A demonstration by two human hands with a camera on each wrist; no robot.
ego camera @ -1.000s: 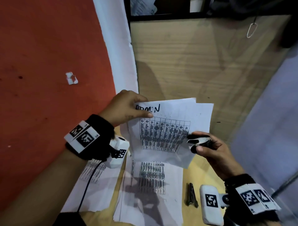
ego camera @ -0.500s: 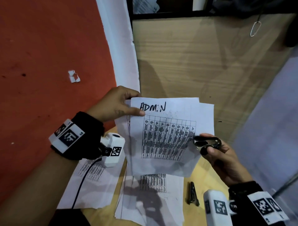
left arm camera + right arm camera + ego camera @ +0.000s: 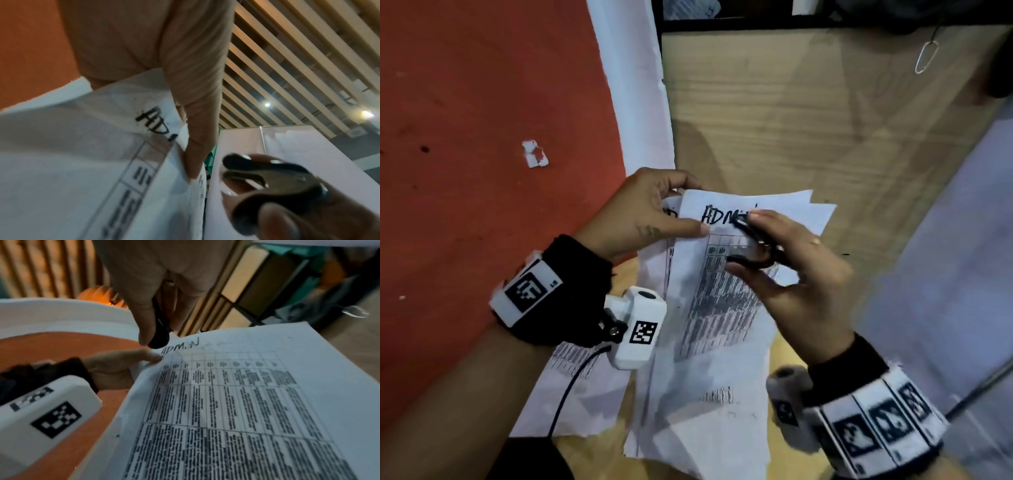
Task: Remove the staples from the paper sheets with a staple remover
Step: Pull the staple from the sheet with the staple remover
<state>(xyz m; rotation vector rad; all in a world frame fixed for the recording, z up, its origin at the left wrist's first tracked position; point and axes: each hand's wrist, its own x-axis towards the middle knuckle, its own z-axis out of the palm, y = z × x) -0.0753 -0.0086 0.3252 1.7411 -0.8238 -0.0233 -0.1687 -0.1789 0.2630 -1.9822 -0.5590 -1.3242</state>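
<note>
Left hand (image 3: 643, 212) pinches the upper left corner of the stapled paper sheets (image 3: 726, 308), thumb on the front, fingers curled behind; sheets held up off the desk (image 3: 784, 346). Top sheet carries handwritten "ADMIN" above a printed table.

Right hand (image 3: 791, 274) is closed around the staple remover (image 3: 753, 246), thumb and forefinger on its black grips. The remover sits over the top of the sheet, just right of the left thumb, its tip over the handwritten word. In the left wrist view its metal claws (image 3: 257, 177) stand slightly apart; whether they touch the paper cannot be told.

No container in view.

More printed sheets (image 3: 585, 394) lie flat on the desk, near and left, partly under the held sheets. A torn paper scrap (image 3: 536, 154) lies on the red surface (image 3: 482, 137), far left.

Hard to read: the staple itself is not visible in any view. Table print is blurred. The right hand hides the end of the written word in the head view.
</note>
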